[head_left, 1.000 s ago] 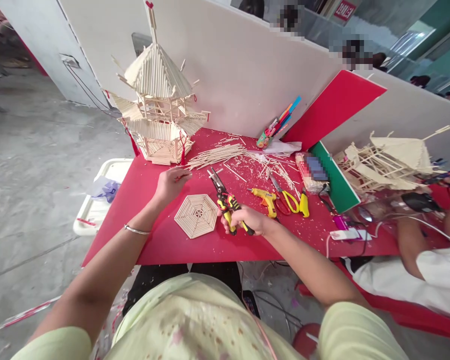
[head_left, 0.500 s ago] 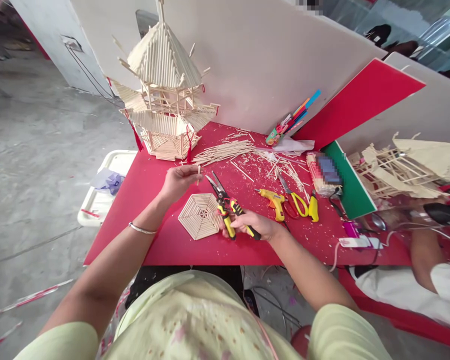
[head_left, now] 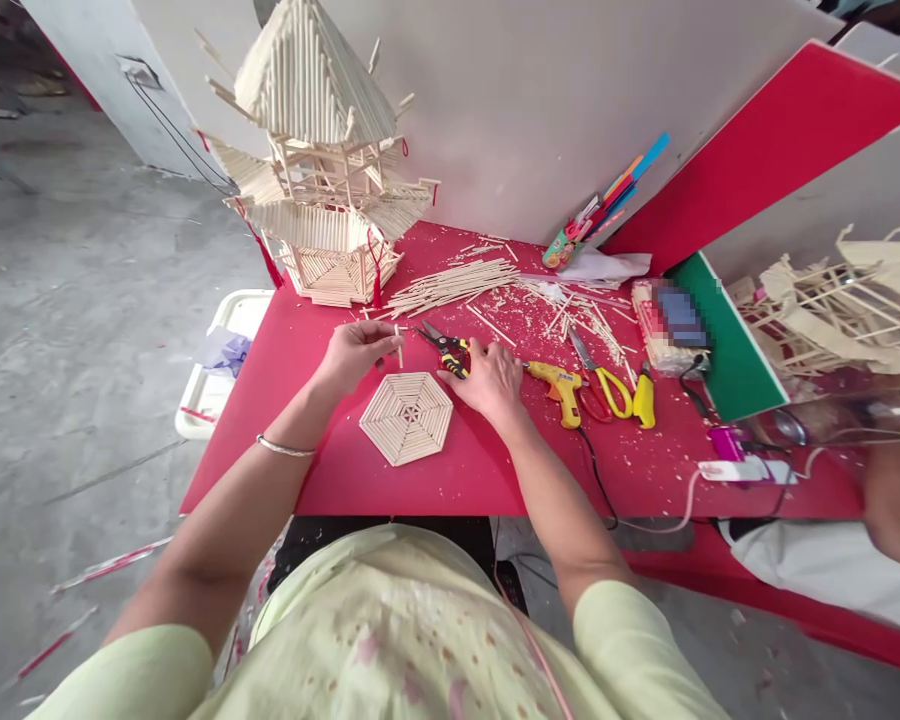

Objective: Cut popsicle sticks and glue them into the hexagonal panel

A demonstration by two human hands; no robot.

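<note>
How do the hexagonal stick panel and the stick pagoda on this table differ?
The hexagonal panel lies flat, while the pagoda stands upright in tiers. The pagoda is far larger than the panel. The pagoda carries red tassels; the panel shows none. Both are pale and stick-built.

1. The right hand (head_left: 493, 382), earlier wrapped around the pliers (head_left: 447, 352) beside the hexagonal panel (head_left: 406, 420), now lies palm down over their handles.
2. The pliers are lower, against the worktop (head_left: 450, 490), and farther from the person.
3. A short stick (head_left: 398, 346), unseen in the left hand (head_left: 351, 352) one second ago, now stands between its fingertips.
</note>
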